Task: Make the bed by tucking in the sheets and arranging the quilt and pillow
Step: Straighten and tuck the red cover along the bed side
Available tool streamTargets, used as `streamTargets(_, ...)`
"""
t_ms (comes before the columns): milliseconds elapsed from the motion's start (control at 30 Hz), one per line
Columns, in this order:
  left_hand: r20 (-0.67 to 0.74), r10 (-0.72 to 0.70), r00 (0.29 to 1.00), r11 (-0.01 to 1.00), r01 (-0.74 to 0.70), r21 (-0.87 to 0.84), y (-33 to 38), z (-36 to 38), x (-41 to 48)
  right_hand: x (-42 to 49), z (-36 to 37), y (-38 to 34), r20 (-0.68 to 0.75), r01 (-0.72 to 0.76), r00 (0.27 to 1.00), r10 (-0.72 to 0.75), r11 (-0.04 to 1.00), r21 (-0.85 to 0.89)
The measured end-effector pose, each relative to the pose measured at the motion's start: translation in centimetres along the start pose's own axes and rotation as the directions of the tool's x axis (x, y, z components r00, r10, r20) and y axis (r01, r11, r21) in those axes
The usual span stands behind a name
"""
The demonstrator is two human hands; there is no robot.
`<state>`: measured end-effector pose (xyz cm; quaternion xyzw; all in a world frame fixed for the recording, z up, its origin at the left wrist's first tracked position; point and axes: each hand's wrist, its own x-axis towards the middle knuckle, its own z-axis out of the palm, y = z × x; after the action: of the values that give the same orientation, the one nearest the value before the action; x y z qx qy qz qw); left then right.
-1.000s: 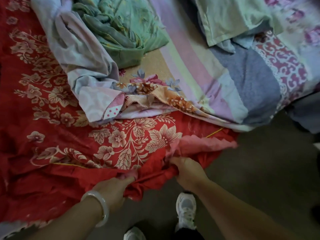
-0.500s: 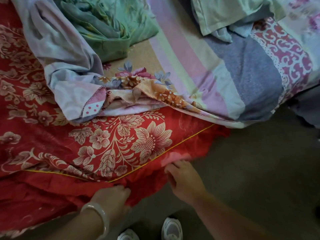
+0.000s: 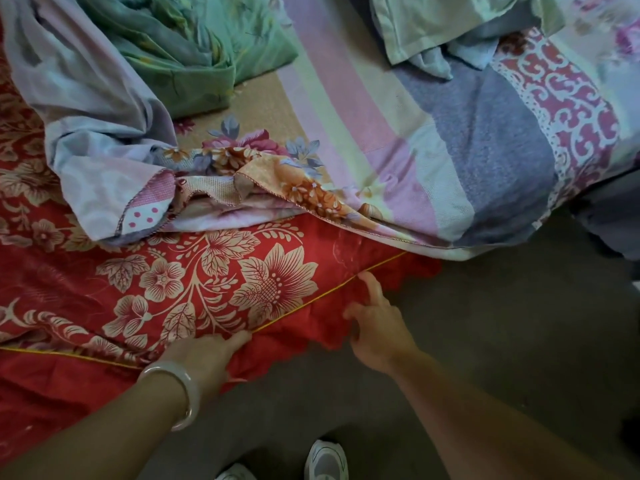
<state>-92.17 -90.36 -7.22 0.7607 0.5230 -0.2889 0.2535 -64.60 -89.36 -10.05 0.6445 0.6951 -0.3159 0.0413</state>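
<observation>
— Where is the sheet?

— The red floral sheet covers the near side of the bed, and its frill hangs over the edge towards the floor. A yellow piping runs along that edge.

— And your hands?

— My left hand, with a pale bracelet on the wrist, lies flat on the sheet. Its fingers are stretched out and the tips touch the piping. My right hand is just beside the frill, forefinger straight against the red cloth and thumb spread wide, with nothing pinched between them. I can't see the other fingers from here.

— The quilt?

— The striped quilt, in pink, pale green and grey-blue, lies farther back on the right, and its near edge overlaps the red sheet. A crumpled lilac cloth rests on the sheet to the left, with a bundled green cloth behind it.

— Anything below?

— Only my white shoe, on the floor between my arms.
</observation>
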Motion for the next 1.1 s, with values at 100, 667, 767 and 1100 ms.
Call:
streamTargets(100,-0.136,0.021,0.991,0.999,-0.017,0.03,-0.1,-1.4,-0.3,0.2,-2.5,0.6,-0.145,0.029,0.989,-0.032,0.999,-0.025)
streamTargets(667,-0.224,-0.04,0.974,0.999,0.033,-0.036,-6.7,0.3,-6.5,-1.1,2.5,-11.1,-0.203,0.364,0.906,-0.371,0.929,-0.069)
streamTargets(767,-0.475,0.022,0.88,0.994,-0.069,-0.082,-9.4,2.6,-8.6,-1.2,3.3,-14.3,-0.272,0.404,0.877,-0.395,0.915,-0.026)
streamTargets(1100,-0.536,-0.026,0.844,0.996,-0.025,-0.087,-22.3,9.9,-19.4,-6.6,11.6,-30.8,-0.218,0.631,0.775,-0.593,0.742,0.225)
